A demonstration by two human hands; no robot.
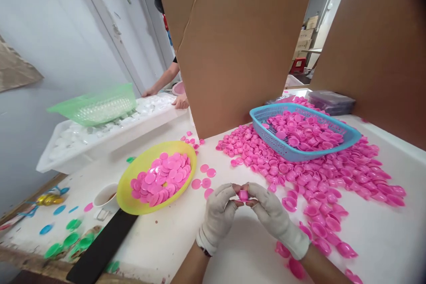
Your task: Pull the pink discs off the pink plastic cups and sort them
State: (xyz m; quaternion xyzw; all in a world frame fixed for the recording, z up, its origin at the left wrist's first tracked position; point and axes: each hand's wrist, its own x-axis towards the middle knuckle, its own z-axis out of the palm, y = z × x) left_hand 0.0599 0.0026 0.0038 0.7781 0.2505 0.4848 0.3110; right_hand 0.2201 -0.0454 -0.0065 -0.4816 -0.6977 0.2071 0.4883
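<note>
My left hand [218, 214] and my right hand [274, 215], in white gloves with bare fingertips, meet over the white table. Between their fingertips they pinch a small pink plastic cup [243, 195]. A thin pink rim or disc lies along its underside; I cannot tell whether it is a separate piece. To the left, a yellow bowl [124, 191] holds many flat pink discs [163, 175], and a few more discs [206, 182] lie beside it. A heap of similar pink cups [296, 175] spreads to the right of my hands.
A blue basket [297, 156] of pink pieces sits on the heap. Cardboard panels [238, 53] stand behind. Back left are a white tub [109, 135], a green basket [96, 106] and another person's hand [180, 101]. A mug [107, 199] and a black strip [103, 248] lie nearer.
</note>
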